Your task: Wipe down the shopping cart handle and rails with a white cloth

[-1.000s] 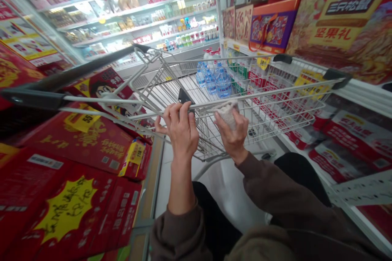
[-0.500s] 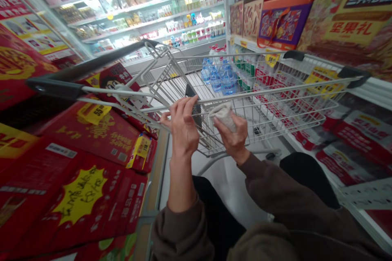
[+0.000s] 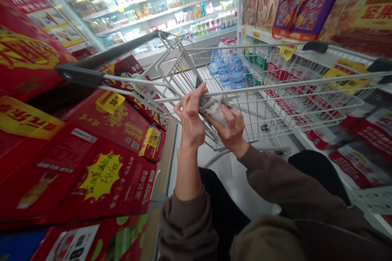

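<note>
Left hand [image 3: 190,116]: fingers half-open, hold unclear, beside dark slab [image 3: 199,100]. Right hand [image 3: 232,128]: fingers curled round crumpled whitish packet [image 3: 215,112]; slack grip could drop it through shopping cart [image 3: 275,87] wires.

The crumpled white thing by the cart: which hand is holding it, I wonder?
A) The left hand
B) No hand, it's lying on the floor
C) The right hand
C: the right hand holds the crumpled whitish thing in its fingers, while the left hand is raised beside it.
</note>
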A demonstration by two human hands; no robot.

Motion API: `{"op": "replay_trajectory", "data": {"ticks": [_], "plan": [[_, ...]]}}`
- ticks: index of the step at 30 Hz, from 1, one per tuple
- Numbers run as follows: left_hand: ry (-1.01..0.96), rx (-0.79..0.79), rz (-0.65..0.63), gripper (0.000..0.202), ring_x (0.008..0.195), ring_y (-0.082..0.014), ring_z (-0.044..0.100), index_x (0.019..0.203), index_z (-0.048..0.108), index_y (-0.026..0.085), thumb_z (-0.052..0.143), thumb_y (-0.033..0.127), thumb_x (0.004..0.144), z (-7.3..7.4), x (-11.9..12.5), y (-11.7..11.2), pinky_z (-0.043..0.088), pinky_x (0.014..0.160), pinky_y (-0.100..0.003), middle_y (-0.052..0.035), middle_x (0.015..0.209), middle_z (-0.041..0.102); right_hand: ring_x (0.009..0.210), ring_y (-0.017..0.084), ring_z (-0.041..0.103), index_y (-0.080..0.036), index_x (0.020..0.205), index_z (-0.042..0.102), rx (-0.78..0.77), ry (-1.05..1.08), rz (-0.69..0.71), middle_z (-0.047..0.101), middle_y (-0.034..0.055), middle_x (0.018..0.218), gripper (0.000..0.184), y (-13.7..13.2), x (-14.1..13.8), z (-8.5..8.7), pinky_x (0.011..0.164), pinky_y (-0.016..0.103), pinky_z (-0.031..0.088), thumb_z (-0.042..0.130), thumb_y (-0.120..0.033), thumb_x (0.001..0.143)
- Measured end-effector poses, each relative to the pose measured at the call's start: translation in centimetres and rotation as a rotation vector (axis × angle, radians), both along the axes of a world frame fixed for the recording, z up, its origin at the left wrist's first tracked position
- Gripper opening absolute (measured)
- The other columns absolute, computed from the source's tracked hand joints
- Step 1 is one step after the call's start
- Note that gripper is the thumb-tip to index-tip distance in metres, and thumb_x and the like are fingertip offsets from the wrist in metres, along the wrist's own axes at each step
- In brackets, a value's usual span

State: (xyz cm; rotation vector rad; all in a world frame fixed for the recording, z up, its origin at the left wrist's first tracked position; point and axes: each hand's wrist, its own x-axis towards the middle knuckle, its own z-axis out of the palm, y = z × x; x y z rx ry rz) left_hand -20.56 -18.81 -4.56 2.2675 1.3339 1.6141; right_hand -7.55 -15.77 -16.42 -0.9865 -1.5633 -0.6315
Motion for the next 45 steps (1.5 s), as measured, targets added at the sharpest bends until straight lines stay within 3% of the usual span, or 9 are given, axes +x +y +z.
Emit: {"op": "replay_trajectory", "data": {"ticks": [3,9,14,18,24,30,36,41,45], "plan": [[-0.054,0.101,0.082,0.095,0.139,-0.0264,0.055,0.139,0.065,0.029,-0.005,0.077,0.096,-1.6,0.0,-0.4,0.031,0.124,-0.051,-0.0076,0.137,0.070,0.116,0.023,0.060,-0.042,0.139,0.066,0.003,0.010,0.057,0.064,0.0089,0.134,0.049,-1.3,0.8,-0.9,0.095,0.040,0.055,0.069,-0.020,0.096],[-0.456,0.223,0.397,0.067,0.125,-0.0233,0.060,0.124,0.068,0.020,0.014,0.056,0.109,-8.2,2.3,-0.8,0.047,0.107,-0.040,-0.0120,0.126,0.067,0.121,0.026,0.059,-0.042,0.141,0.064,0.042,0.126,0.004,0.058,0.0098,0.141,0.051,-2.0,0.3,0.4,0.097,0.043,0.055,0.069,-0.021,0.095],[-0.614,0.054,0.259,0.063,0.127,-0.0226,0.060,0.140,0.056,0.021,0.016,0.056,0.109,-11.1,4.3,-0.1,0.049,0.101,-0.036,-0.0144,0.137,0.063,0.120,0.025,0.058,-0.045,0.144,0.060,-0.037,-0.033,-0.070,0.060,0.0095,0.142,0.054,-1.4,0.1,-2.0,0.094,0.040,0.053,0.068,-0.022,0.096],[-0.661,0.038,0.224,0.069,0.128,-0.0237,0.061,0.142,0.054,0.021,0.010,0.062,0.106,-11.4,4.4,0.1,0.048,0.101,-0.037,-0.0150,0.137,0.063,0.110,0.022,0.060,-0.043,0.140,0.063,-0.088,-0.027,-0.068,0.062,0.0097,0.133,0.051,-2.4,0.9,-3.8,0.091,0.038,0.053,0.069,-0.020,0.096],[-0.664,0.024,0.245,0.071,0.137,-0.0234,0.056,0.143,0.055,0.023,0.007,0.062,0.106,-10.9,5.0,-0.3,0.045,0.109,-0.039,-0.0133,0.149,0.058,0.120,0.026,0.055,-0.047,0.152,0.051,-0.062,-0.062,-0.044,0.057,0.0088,0.144,0.062,-1.6,0.5,-1.5,0.095,0.041,0.051,0.068,-0.025,0.097],[-0.621,-0.010,0.229,0.076,0.147,-0.0230,0.048,0.147,0.053,0.025,0.003,0.064,0.105,-10.8,5.6,-0.7,0.031,0.126,-0.044,-0.0093,0.154,0.056,0.112,0.023,0.056,-0.046,0.148,0.056,-0.209,-0.080,-0.033,0.062,0.0093,0.138,0.052,-2.1,1.8,-4.1,0.094,0.039,0.048,0.061,-0.023,0.101],[-0.624,-0.072,0.264,0.074,0.147,-0.0216,0.047,0.150,0.049,0.026,0.000,0.061,0.106,-10.9,6.6,-0.7,0.030,0.128,-0.045,-0.0090,0.155,0.054,0.126,0.028,0.051,-0.046,0.154,0.048,-0.229,-0.110,-0.013,0.054,0.0077,0.151,0.056,-0.9,2.8,-4.1,0.100,0.046,0.046,0.057,-0.024,0.103],[-0.468,-0.012,0.350,0.073,0.154,-0.0229,0.038,0.150,0.052,0.023,0.008,0.062,0.107,-10.4,7.6,-1.6,0.029,0.129,-0.044,-0.0114,0.161,0.045,0.113,0.022,0.055,-0.045,0.142,0.061,-0.165,-0.112,-0.067,0.060,0.0084,0.137,0.050,-1.8,4.5,-4.9,0.091,0.037,0.048,0.065,-0.021,0.099],[-0.190,0.015,0.256,0.079,0.160,-0.0254,0.029,0.153,0.052,0.026,0.007,0.069,0.104,-9.9,8.9,-1.3,0.019,0.133,-0.050,-0.0083,0.167,0.042,0.125,0.025,0.051,-0.039,0.133,0.070,-0.182,-0.026,-0.025,0.058,0.0077,0.146,0.032,-1.2,5.0,-3.6,0.101,0.043,0.045,0.058,-0.033,0.104]]}}
